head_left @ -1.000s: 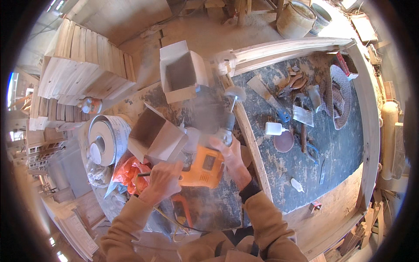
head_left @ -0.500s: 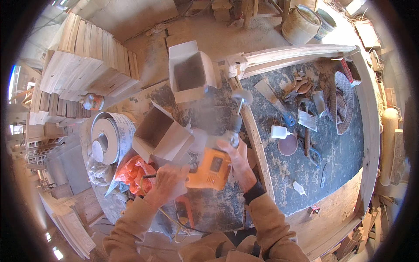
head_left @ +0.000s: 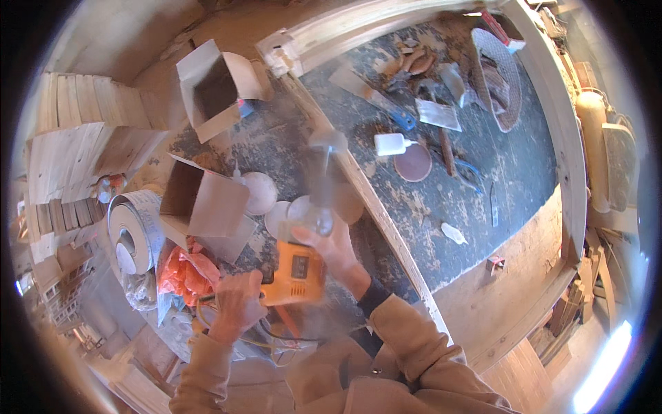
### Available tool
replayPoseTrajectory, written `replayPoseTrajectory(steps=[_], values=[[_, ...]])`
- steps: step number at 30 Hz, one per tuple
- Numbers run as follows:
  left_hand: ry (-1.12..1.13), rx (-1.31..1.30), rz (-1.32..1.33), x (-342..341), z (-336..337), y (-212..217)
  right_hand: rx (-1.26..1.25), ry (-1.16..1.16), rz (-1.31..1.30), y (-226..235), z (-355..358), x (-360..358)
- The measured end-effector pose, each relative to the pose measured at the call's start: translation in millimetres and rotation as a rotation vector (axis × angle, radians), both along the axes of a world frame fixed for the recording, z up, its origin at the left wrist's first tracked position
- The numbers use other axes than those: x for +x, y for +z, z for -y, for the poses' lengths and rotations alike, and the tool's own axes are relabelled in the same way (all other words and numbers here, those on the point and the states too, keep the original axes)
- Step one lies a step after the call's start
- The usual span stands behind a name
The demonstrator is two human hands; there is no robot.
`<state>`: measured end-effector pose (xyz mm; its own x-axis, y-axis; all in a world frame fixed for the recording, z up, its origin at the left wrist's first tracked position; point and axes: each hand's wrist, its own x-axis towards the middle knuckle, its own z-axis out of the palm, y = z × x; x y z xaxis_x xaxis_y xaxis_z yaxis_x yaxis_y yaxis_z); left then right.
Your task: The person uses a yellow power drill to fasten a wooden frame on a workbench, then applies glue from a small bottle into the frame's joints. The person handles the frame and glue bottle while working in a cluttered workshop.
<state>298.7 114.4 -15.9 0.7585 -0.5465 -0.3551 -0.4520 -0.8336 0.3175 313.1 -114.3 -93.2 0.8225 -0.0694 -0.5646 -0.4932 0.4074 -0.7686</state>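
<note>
An orange corded power drill (head_left: 295, 274) is held over the dark, paint-worn tabletop. My left hand (head_left: 238, 302) is closed around its rear handle, the fingers partly hidden. Around the front of the drill, by the chuck, wraps my right hand (head_left: 334, 250). A blurred shaft with a small round pad (head_left: 327, 141) points away from me, close to the wooden frame's near rail (head_left: 365, 190); whether they touch I cannot tell. Round sanding discs (head_left: 260, 193) lie beyond the drill. Left of them stands an open cardboard box (head_left: 219, 207).
A second open box (head_left: 217, 93) stands farther back. Left are a sandpaper roll (head_left: 134, 231), an orange plastic bag (head_left: 187, 274) and stacked boards (head_left: 96, 148). Inside the frame lie a white bottle (head_left: 390, 144), a scraper (head_left: 372, 96) and a checked cap (head_left: 496, 79). A cord trails below the drill.
My view has turned, so the table things sit farther left and higher in the picture. Both hands keep hold of the drill, now lower and farther left in the picture.
</note>
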Motion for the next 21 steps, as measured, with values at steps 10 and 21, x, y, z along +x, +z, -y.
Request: replayPoseTrajectory(steps=[10,21], values=[[-0.253,-0.040,-0.149,-85.4,-1.0,7.3,0.012,-0.158,-0.221,37.6,9.7,-141.3],[-0.382,-0.136,-0.147,-150.5,11.2,8.2,-0.055,-0.312,-0.281,37.1,7.4,-248.2]])
